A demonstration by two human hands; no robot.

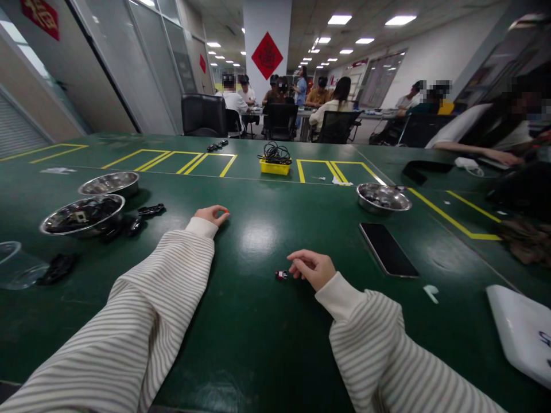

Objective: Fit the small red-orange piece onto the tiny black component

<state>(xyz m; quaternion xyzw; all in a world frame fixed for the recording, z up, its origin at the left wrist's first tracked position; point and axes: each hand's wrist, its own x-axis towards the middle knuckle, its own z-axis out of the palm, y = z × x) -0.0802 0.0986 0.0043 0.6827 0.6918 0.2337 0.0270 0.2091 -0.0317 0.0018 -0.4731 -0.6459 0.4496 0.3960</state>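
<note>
My left hand (210,215) is over the table at centre left, thumb and forefinger closed in a pinch. A tiny orange piece (227,211) shows at its fingertips; its kind is too small to make out. My right hand (315,267) is nearer to me at centre right, fingers loosely bent and apart, with nothing visible in them. Just left of its fingertips, a small red, white and black part (281,275) lies on the green table (245,321). I cannot tell whether the fingers touch it.
At left stand two metal bowls (81,230), the nearer full of dark parts, with black pieces (151,210) beside it and a clear plastic cup (19,267). At right are a metal bowl (374,211), a phone (388,250) and a white earbud (431,294). A yellow tray (275,168) holds cables.
</note>
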